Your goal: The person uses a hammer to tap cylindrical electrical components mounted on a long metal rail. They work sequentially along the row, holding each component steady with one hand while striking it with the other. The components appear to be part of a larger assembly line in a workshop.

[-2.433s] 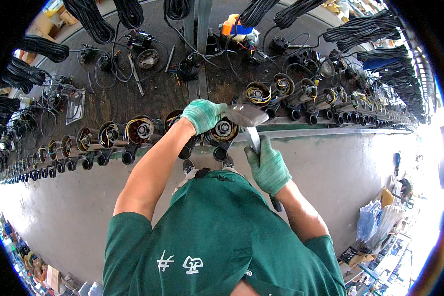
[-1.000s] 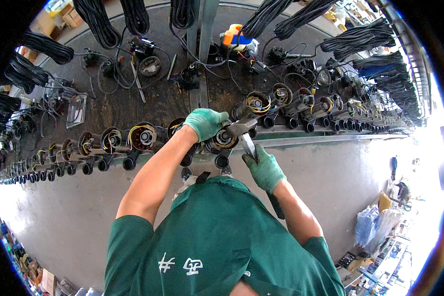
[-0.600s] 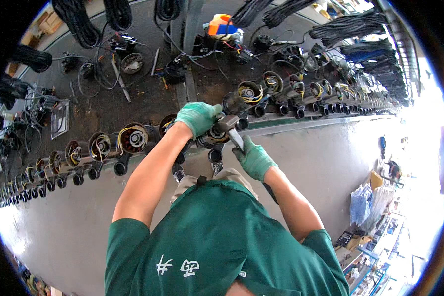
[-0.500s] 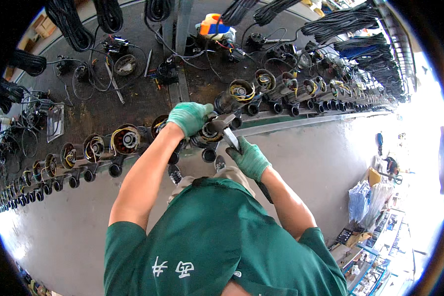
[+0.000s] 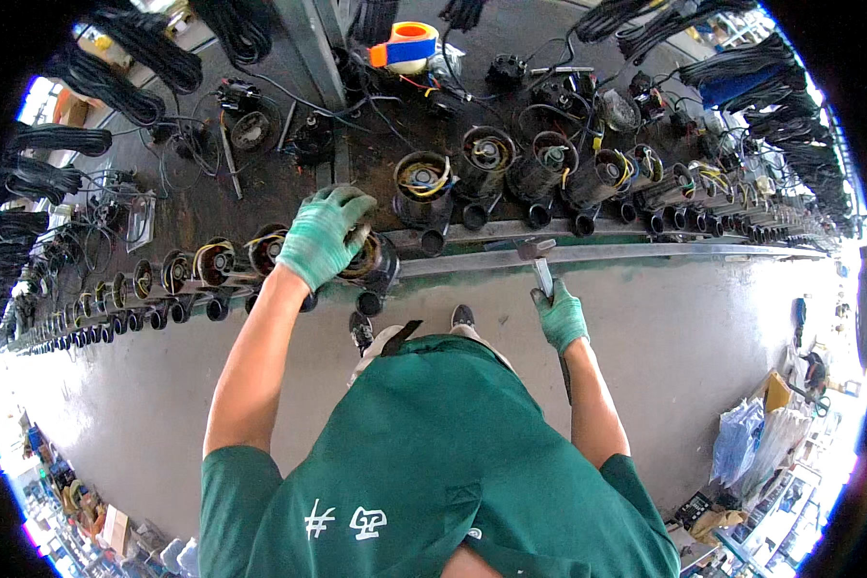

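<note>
My left hand [image 5: 326,234], in a green glove, curls over the rim of a dark cylindrical motor housing [image 5: 380,268] at the bench's near edge. The glove covers part of that housing's opening. Off to the right, my right hand [image 5: 561,316], gloved the same way, is closed round the handle of a hammer [image 5: 543,275]. The hammer's head points away from me, close to the bench edge and apart from the housings. Just right of my left hand, another motor housing [image 5: 422,190] stands with its mouth up, yellow and white wires inside.
Similar housings with short side tubes line the bench edge [image 5: 607,252] both ways. Behind them lie small motor parts [image 5: 310,138], loose cables and tape rolls [image 5: 407,48]. Bundled black cables [image 5: 149,53] hang above the bench, near a metal post [image 5: 310,48]. Plastic bags [image 5: 739,438] stand at right.
The hammer has moved right, away from the housing it was over, with my right hand still round it. My left hand has shifted left and lies over a housing's rim. The view has shifted too.
</note>
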A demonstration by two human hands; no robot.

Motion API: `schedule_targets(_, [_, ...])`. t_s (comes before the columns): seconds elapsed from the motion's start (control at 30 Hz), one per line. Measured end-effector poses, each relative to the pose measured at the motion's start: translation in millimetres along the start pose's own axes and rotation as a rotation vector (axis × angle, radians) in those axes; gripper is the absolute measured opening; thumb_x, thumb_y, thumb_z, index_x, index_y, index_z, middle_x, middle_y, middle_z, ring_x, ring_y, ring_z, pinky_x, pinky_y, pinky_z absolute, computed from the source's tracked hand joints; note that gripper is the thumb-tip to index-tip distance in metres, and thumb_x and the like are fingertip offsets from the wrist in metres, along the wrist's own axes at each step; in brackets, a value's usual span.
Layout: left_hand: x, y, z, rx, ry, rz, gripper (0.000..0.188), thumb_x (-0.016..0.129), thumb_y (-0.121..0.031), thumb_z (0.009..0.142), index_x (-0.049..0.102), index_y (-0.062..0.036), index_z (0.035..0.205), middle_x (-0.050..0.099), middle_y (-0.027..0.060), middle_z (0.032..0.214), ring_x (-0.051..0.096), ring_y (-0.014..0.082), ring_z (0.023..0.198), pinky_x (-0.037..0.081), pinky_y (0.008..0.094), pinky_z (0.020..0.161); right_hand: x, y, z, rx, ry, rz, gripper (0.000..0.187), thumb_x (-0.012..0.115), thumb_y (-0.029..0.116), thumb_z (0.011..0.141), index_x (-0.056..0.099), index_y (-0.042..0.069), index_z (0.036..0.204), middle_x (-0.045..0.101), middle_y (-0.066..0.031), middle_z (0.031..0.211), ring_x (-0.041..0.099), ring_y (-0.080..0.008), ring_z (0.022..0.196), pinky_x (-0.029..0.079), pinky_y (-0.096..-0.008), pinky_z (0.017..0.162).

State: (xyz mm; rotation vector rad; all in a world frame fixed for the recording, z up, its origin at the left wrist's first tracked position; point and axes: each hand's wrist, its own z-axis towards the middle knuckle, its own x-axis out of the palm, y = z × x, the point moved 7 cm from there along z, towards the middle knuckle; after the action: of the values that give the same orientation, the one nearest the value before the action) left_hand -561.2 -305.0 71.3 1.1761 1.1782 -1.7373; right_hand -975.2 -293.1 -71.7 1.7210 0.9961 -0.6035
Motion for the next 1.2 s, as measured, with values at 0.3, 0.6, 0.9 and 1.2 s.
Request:
schedule_targets(0.3, [171.6, -81.4, 6.6, -0.334, 0.408, 0.121, 0.041, 0.063, -0.026, 0.094, 0.063, -0.0077, 0.131, 0.066, 0.0172, 0.123, 0.068, 0.0379, 0.106, 0.056, 0.0502, 0.086, 19.5, -73.7, 35.5, 0.017, 0.107, 0.01, 0.048, 0.059, 0.043, 0.101, 0.056, 0.002, 0.125, 0.07, -0.0333, 0.101, 0.065, -0.0545, 0.099, 0.05, -0.0601, 0.078])
schedule_targets(0.6, [214.9, -80.1, -15.9, -0.399, 0.349, 0.034, 0.022, 0.06, -0.01, 0.091, 0.07, -0.006, 0.11, 0.067, 0.0192, 0.115, 0.067, 0.0406, 0.105, 0.055, 0.0501, 0.089, 24.6, -87.8, 45.3, -0.005, 0.124, 0.05, 0.051, 0.059, 0.044, 0.101, 0.055, 0.001, 0.128, 0.071, -0.0313, 0.099, 0.068, -0.0507, 0.099, 0.053, -0.0567, 0.079])
schedule_targets(0.9, [219.8, -97.9, -60.4, -0.283, 0.275, 0.016, 0.017, 0.063, -0.017, 0.091, 0.071, -0.0062, 0.101, 0.07, 0.0167, 0.104, 0.068, 0.0394, 0.1, 0.054, 0.0494, 0.085, 22.1, -76.1, 38.1, -0.024, 0.102, 0.1, 0.041, 0.058, 0.04, 0.102, 0.055, 0.003, 0.12, 0.073, -0.0263, 0.088, 0.072, -0.0458, 0.091, 0.055, -0.0536, 0.076])
schedule_targets(1.2, [34.7, -117.2, 8.3, -0.214, -0.216, 0.022, 0.063, 0.088, -0.038, 0.073, 0.067, -0.0066, 0.124, 0.055, 0.0142, 0.141, 0.05, 0.0398, 0.134, 0.045, 0.0521, 0.109, 37.2, -83.5, 38.3, 0.105, 0.108, 0.187, 0.039, 0.061, 0.036, 0.101, 0.055, 0.003, 0.12, 0.072, -0.0251, 0.087, 0.07, -0.0453, 0.084, 0.053, -0.0516, 0.07])
